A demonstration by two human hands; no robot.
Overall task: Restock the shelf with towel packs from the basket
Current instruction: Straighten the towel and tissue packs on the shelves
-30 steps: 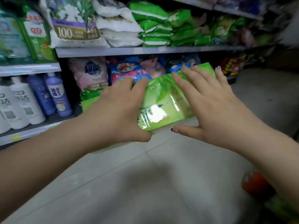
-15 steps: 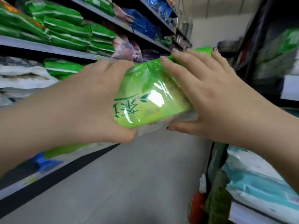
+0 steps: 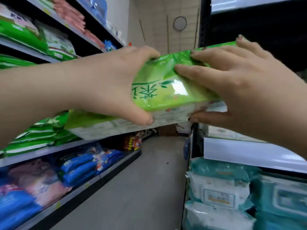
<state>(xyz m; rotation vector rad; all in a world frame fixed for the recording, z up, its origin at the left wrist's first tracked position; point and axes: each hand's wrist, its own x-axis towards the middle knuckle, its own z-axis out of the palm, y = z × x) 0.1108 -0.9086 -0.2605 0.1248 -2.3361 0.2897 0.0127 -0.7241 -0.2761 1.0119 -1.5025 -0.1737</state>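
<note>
Two bare hands grip one glossy green plastic-wrapped towel pack, held aloft in the aisle. Left hand: fingers curled over the far edge, thumb beneath, clamped. Right hand: fingers spread flat on top, thumb under, clamped. Stacked green packs on grey metal shelf, below left thumb.

The towel pack sits between the hands, left hand and right hand. Shelves with stacked packs lie left. Wipe packs lie right.
</note>
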